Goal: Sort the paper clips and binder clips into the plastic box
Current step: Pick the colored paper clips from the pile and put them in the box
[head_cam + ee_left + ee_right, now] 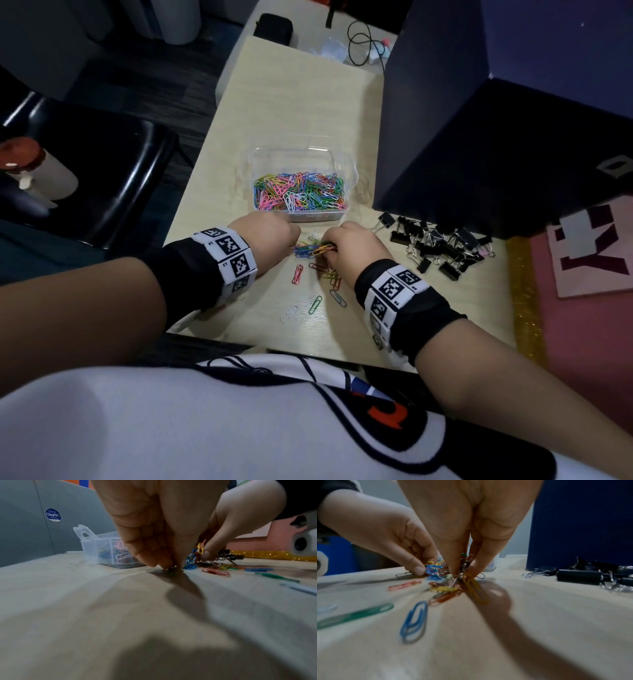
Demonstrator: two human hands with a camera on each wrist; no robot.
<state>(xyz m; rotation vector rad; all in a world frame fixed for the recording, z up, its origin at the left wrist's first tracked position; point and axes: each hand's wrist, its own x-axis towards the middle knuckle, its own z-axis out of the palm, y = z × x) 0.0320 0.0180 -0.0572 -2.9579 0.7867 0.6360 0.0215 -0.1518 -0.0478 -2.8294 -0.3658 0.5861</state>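
Paper clips are lying bunched on the table just near of the plastic box, which is already holding a thick layer of them; a few strays are scattered nearer still. The left hand is pinching fingertips down at the bunch's left edge, and the right hand is closing thumb and fingers around a tangle of clips at its right. These are looking light, stiff and slick, likely to snag together and slide flat on the wood, so gathering them in a pinched clump is probably working better than picking singles. The binder clips are sitting heaped to the right, untouched; being blockier, they are probably easiest to grasp by their black bodies.
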